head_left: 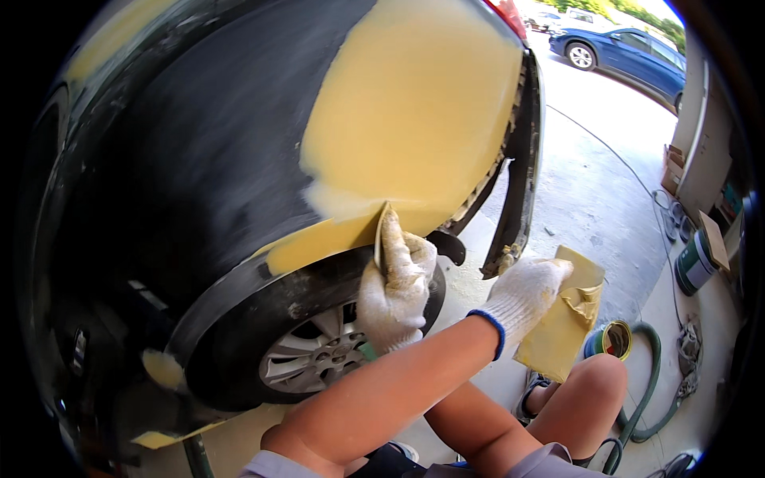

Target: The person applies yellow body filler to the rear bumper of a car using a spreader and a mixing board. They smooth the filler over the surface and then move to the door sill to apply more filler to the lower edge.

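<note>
Yellow filler (414, 103) covers a big chunk of the dark car panel (215, 151), with a narrower strip running down over the wheel arch, right above the wheel (331, 350). So this is the head view, the only one I've got.

My right hand (394, 287) is gloved, fingers closed up around a thin spreader (380, 239). One finger lies straight up along the blade, I'd guess to back it so it doesn't flex too much. Its tip looks to be up against the yellow at the low end of the patch, but I can't tell how hard it's pressing.

My left hand (526, 287) reaches across, that forearm passing over the other one, so yeah, arms crossed. Those fingers are pinched shut on the edge of a yellow board (550, 342); the thumb's grip is hidden. I hold it by the edge probably so the face stays free for the putty blob (583, 303), and close to the panel so the blade doesn't have far to go.

Down on the floor, near my knee, there's an open tin (594, 344) with a green hose (655, 350) looping beside it, handy but off the panel.
</note>
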`<act>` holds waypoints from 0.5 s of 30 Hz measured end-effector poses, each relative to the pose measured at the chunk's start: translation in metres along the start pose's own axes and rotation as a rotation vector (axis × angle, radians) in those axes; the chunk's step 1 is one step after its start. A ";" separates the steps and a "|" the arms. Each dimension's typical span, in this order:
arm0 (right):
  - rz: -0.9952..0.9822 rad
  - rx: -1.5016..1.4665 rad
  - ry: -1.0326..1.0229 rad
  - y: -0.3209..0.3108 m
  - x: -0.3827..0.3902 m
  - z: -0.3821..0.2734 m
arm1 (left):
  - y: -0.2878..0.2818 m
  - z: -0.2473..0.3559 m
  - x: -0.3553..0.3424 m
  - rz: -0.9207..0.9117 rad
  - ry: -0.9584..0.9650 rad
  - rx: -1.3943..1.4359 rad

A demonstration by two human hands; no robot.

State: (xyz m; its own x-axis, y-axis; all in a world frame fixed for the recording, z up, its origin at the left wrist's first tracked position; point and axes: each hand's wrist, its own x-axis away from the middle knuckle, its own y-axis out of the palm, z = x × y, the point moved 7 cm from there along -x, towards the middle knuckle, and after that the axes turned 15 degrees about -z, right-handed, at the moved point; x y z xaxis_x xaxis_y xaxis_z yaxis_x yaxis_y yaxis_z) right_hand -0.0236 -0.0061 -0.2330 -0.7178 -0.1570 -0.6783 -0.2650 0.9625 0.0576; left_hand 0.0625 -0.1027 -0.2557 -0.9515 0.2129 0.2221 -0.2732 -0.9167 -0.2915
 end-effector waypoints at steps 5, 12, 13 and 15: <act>-0.157 -0.036 -0.216 0.048 0.017 -0.072 | -0.007 -0.003 0.003 -0.003 0.031 -0.342; -0.160 -0.132 -0.399 0.091 0.045 -0.116 | -0.004 0.001 0.003 0.015 0.027 -0.333; -0.192 -0.161 -0.398 0.101 0.053 -0.111 | -0.007 -0.003 0.003 0.020 0.014 -0.314; -0.253 -0.085 -0.384 0.096 0.060 -0.120 | -0.006 0.002 0.002 0.022 -0.027 -0.259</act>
State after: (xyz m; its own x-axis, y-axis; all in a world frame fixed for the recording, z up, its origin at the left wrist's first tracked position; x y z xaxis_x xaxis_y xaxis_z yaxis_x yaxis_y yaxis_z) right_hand -0.1694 0.0502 -0.1800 -0.3373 -0.2760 -0.9000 -0.4648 0.8802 -0.0958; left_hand 0.0627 -0.0981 -0.2515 -0.9543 0.1820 0.2371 -0.2834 -0.8029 -0.5245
